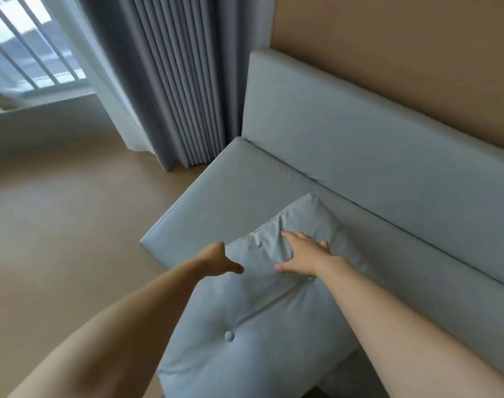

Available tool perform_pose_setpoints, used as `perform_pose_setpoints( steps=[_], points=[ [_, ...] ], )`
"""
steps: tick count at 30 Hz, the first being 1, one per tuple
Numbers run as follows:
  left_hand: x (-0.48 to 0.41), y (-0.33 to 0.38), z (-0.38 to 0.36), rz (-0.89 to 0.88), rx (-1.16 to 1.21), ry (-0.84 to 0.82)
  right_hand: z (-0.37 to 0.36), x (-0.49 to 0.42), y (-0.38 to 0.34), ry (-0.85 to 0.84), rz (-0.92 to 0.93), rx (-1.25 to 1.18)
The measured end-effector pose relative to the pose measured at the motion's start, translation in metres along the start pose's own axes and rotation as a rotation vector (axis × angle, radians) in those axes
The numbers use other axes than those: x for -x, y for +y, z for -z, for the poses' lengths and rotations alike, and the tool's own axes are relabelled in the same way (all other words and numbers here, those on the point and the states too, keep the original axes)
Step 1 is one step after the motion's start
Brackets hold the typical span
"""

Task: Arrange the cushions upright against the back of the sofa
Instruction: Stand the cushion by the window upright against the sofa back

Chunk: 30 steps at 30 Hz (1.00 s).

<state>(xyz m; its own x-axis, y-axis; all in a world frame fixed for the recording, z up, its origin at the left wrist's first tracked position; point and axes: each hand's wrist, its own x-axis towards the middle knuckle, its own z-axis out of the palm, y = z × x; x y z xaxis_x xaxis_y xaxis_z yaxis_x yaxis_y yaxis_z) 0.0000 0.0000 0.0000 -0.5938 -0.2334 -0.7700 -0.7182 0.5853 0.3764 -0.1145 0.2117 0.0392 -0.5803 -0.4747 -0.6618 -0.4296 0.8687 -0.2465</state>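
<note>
cushion (245, 326) flat on sofa (216, 196), both grips on far edge.

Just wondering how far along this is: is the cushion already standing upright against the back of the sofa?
No. The cushion lies flat on the seat, clear of the sofa back, with both hands on its far end.

Living room — sofa (359, 156), curtains (170, 81)
</note>
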Motion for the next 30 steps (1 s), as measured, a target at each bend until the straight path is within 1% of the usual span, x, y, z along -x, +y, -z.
perform_pose_setpoints(
  steps=[1,3,4,6,9,12,14,17,19,22,25,27,28,30],
  points=[
    [-0.019,-0.003,0.004,-0.008,0.039,0.016,-0.004,-0.017,0.0,0.007,0.019,-0.016],
    [-0.06,-0.014,0.007,-0.014,0.103,-0.012,-0.015,-0.045,0.003,0.015,0.027,-0.026],
    [-0.078,-0.019,0.007,-0.02,0.137,-0.043,-0.022,-0.055,0.005,0.012,0.024,-0.03],
    [-0.107,-0.028,0.001,-0.003,0.119,-0.108,-0.039,-0.073,0.012,0.02,0.021,-0.033],
    [-0.142,-0.044,-0.022,-0.008,0.167,-0.233,-0.059,-0.091,0.028,0.002,0.023,0.005],
    [-0.161,-0.049,-0.03,-0.004,0.165,-0.213,-0.065,-0.104,0.036,-0.004,0.025,-0.009],
    [-0.168,-0.047,-0.028,0.003,0.111,-0.182,-0.061,-0.113,0.036,0.001,0.031,-0.002],
    [-0.151,-0.022,-0.019,-0.035,0.0,-0.125,-0.042,-0.122,0.027,0.027,0.094,0.072],
    [-0.131,-0.002,-0.018,-0.097,-0.09,-0.085,-0.019,-0.129,0.021,-0.027,0.15,0.174],
    [-0.099,0.024,-0.025,-0.213,-0.223,0.005,0.02,-0.137,0.011,-0.226,0.161,0.411],
    [-0.076,0.043,-0.035,-0.347,-0.349,0.103,0.031,-0.141,0.004,-0.405,0.163,0.57],
    [-0.067,0.052,-0.04,-0.4,-0.388,0.135,0.026,-0.137,0.007,-0.512,0.151,0.587],
    [-0.064,0.055,-0.042,-0.411,-0.395,0.133,0.023,-0.133,0.013,-0.525,0.138,0.55],
    [-0.059,0.059,-0.043,-0.415,-0.395,0.115,0.018,-0.123,0.027,-0.456,0.161,0.445]
  ],
)
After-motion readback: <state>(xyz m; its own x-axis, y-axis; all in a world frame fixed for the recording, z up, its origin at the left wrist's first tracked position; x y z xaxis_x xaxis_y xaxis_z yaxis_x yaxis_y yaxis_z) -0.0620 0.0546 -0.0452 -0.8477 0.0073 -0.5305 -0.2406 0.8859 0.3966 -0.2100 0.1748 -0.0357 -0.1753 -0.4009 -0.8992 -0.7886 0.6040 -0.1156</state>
